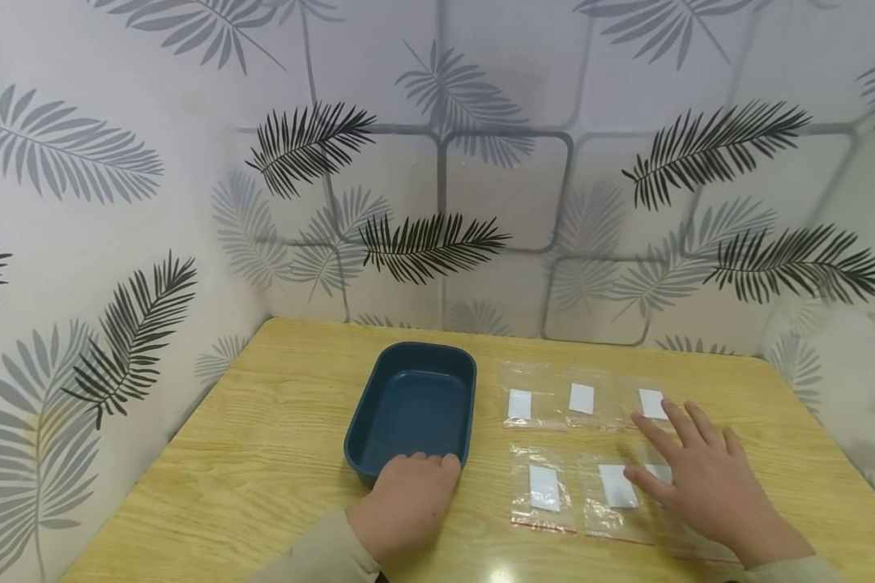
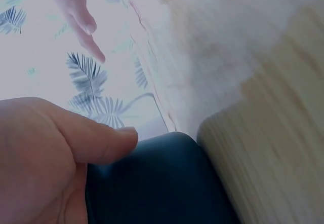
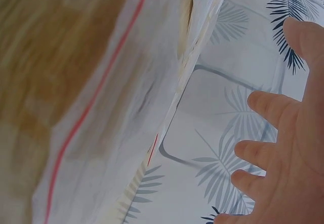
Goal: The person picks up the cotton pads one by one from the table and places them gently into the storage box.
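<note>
A dark blue rectangular plastic bin (image 1: pixel 413 405) stands on the table. My left hand (image 1: pixel 411 498) grips its near right rim, fingers curled over the edge. In the left wrist view the thumb lies along the blue wall (image 2: pixel 157 183). Over the small clear zip bags at the right, my right hand (image 1: pixel 703 478) hovers with fingers spread and nothing held. One bag (image 1: pixel 620 514) with a white slip lies just left of its thumb; another (image 1: pixel 645 389) is beyond its fingertips. A further bag is partly hidden under this hand. In the right wrist view a bag's red zip line (image 3: pixel 86 112) shows close by.
More zip bags, each with a white slip, lie in two rows, among them a front-left bag (image 1: pixel 543 518) and a back-left bag (image 1: pixel 535 417). The wood-grain table (image 1: pixel 248 453) meets a leaf-patterned wall (image 1: pixel 481 283) at the back.
</note>
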Tool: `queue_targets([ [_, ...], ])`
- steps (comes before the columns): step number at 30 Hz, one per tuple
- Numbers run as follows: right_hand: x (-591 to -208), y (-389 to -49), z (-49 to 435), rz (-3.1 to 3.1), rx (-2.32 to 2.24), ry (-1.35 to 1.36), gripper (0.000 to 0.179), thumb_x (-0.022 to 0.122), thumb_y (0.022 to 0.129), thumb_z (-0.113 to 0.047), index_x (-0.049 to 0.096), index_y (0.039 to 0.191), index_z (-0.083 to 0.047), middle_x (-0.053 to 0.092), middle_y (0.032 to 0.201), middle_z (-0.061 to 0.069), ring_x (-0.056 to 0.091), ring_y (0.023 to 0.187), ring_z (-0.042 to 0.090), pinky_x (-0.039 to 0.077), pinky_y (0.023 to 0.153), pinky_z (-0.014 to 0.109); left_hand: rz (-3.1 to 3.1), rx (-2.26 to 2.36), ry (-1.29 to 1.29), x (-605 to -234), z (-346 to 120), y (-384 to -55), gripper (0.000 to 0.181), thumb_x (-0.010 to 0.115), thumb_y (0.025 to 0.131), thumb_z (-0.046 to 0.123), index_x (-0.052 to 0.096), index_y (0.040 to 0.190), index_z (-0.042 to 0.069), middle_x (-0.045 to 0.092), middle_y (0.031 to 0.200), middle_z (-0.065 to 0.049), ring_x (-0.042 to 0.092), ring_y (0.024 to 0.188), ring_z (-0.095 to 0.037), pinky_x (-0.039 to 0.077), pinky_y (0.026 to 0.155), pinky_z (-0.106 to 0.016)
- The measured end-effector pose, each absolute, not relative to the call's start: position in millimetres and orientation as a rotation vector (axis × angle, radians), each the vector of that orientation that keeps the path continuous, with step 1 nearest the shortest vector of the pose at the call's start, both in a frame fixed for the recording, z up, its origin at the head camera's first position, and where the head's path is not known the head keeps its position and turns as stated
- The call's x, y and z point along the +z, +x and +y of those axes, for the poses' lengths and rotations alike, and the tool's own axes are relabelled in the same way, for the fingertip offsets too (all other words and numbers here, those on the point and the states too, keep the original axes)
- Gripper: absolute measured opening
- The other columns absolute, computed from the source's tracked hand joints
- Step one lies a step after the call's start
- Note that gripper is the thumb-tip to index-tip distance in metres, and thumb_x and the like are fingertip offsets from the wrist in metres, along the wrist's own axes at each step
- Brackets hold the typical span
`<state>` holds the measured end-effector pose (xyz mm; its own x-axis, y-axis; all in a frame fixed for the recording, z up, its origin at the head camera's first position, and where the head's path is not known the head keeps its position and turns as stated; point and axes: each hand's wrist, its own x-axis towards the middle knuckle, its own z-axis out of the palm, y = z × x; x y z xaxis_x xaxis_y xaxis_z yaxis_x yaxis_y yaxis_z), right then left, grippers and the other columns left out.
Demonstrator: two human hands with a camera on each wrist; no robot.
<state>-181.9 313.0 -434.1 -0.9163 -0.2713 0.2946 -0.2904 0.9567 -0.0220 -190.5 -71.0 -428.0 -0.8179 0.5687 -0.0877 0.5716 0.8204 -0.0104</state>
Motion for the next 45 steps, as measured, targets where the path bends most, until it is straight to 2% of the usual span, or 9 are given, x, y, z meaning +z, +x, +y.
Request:
queue_targets([
  [3, -434, -181, 313, -2.824, 0.092, 0.408, 0.073, 0.061, 0.092, -0.063, 0.048, 0.15, -0.022, 0.033, 0.155, 0.025, 0.027, 0.139, 0.054, 0.024, 0.097, 0.08, 2.888, -0.019, 0.924, -426, -65, -189, 0.012, 0.061, 0.1, 0.023, 0.052, 0.098, 0.015, 0.059, 0.086, 0.0, 0.053, 0.072, -0.016, 0.044, 0.061, -0.034],
  [7, -434, -181, 313, -2.828, 0.092, 0.4, 0.072, 0.062, 0.092, -0.063, 0.049, 0.15, -0.021, 0.033, 0.155, 0.025, 0.027, 0.139, 0.054, 0.023, 0.097, 0.08, 2.845, 0.117, 0.933, -420, -64, -188, 0.032, 0.059, 0.1, 0.047, 0.055, 0.098, 0.015, 0.056, 0.078, 0.003, 0.054, 0.07, -0.014, 0.045, 0.06, -0.033],
  [10, -434, -181, 314, -2.823, 0.091, 0.398, 0.071, 0.062, 0.093, -0.062, 0.05, 0.149, -0.02, 0.033, 0.155, 0.025, 0.027, 0.139, 0.055, 0.023, 0.097, 0.08, 2.809, 0.215, 0.94, -410, -71, -193, 0.051, 0.053, 0.1, 0.059, 0.062, 0.118, 0.012, 0.067, 0.098, 0.001, 0.065, 0.089, -0.016, 0.052, 0.073, -0.035],
  [14, -434, -181, 315, -2.814, 0.086, 0.398, 0.071, 0.062, 0.093, -0.062, 0.05, 0.148, -0.02, 0.034, 0.155, 0.025, 0.027, 0.139, 0.054, 0.024, 0.097, 0.08, 2.862, 0.305, 0.941, -394, -86, -210, 0.063, 0.048, 0.103, 0.055, 0.053, 0.146, 0.01, 0.058, 0.141, -0.008, 0.055, 0.128, -0.025, 0.048, 0.101, -0.045],
  [19, -434, -181, 317, -2.803, 0.098, 0.399, 0.071, 0.062, 0.093, -0.062, 0.05, 0.148, -0.02, 0.035, 0.155, 0.026, 0.028, 0.139, 0.054, 0.024, 0.097, 0.08, 3.052, 0.41, 0.799, -385, -112, -239, 0.058, 0.056, 0.103, 0.045, 0.051, 0.147, 0.007, 0.053, 0.143, -0.014, 0.049, 0.132, -0.033, 0.045, 0.104, -0.049],
  [29, -433, -182, 315, -2.83, 0.118, 0.406, 0.072, 0.061, 0.093, -0.063, 0.047, 0.151, -0.021, 0.031, 0.157, 0.026, 0.026, 0.139, 0.055, 0.022, 0.098, 0.081, 3.052, 0.723, 0.419, -410, -153, -281, 0.061, 0.063, 0.102, 0.027, 0.04, 0.152, 0.0, 0.05, 0.137, -0.021, 0.056, 0.121, -0.034, 0.049, 0.096, -0.049],
  [33, -432, -183, 313, -2.841, 0.122, 0.412, 0.073, 0.061, 0.093, -0.063, 0.047, 0.151, -0.021, 0.031, 0.157, 0.025, 0.026, 0.14, 0.055, 0.022, 0.098, 0.081, 2.918, 0.92, 0.343, -421, -163, -287, 0.056, 0.06, 0.103, 0.021, 0.041, 0.152, 0.001, 0.06, 0.118, -0.012, 0.062, 0.099, -0.025, 0.051, 0.085, -0.046],
  [38, -428, -186, 310, -2.835, 0.123, 0.427, 0.075, 0.061, 0.093, -0.063, 0.046, 0.152, -0.02, 0.031, 0.157, 0.025, 0.026, 0.14, 0.054, 0.023, 0.097, 0.081, 2.812, 1.078, 0.331, -427, -169, -290, 0.052, 0.057, 0.104, 0.02, 0.042, 0.152, 0.004, 0.056, 0.09, -0.006, 0.053, 0.07, -0.019, 0.045, 0.073, -0.04],
  [45, -427, -194, 299, -2.852, 0.178, 0.479, 0.078, 0.063, 0.09, -0.066, 0.048, 0.151, -0.018, 0.031, 0.157, 0.026, 0.023, 0.143, 0.052, 0.023, 0.099, 0.079, 2.564, 1.422, 0.26, -435, -169, -291, 0.052, 0.061, 0.102, 0.019, 0.044, 0.151, 0.009, 0.059, 0.097, -0.011, 0.058, 0.071, -0.024, 0.05, 0.063, -0.037],
])
